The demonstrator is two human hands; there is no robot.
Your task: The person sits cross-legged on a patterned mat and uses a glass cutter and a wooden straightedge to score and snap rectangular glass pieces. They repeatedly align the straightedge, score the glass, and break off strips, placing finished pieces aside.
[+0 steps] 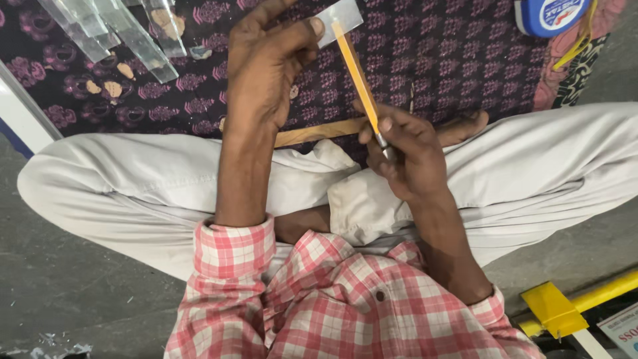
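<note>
Two hands busy: left hand (pixel 266 66) grip pinching glass piece (pixel 339 20), right hand (pixel 405 156) clasping yellow cutter (pixel 355 73); glass strips (pixel 119 30) near.

The cloth (pixel 425 60) is dark purple, patterned with pink-magenta floral motifs. On it, the glass strips (pixel 113 30) are clear and colourless. Near its middle, the slim tool (pixel 355 76) is orange-yellow. Below the cloth, the trousers (pixel 133 179) are off-white; the shirt (pixel 332 299) is red-and-white checked. At the cloth's right corner, the tape measure (pixel 551 14) is blue and white
</note>
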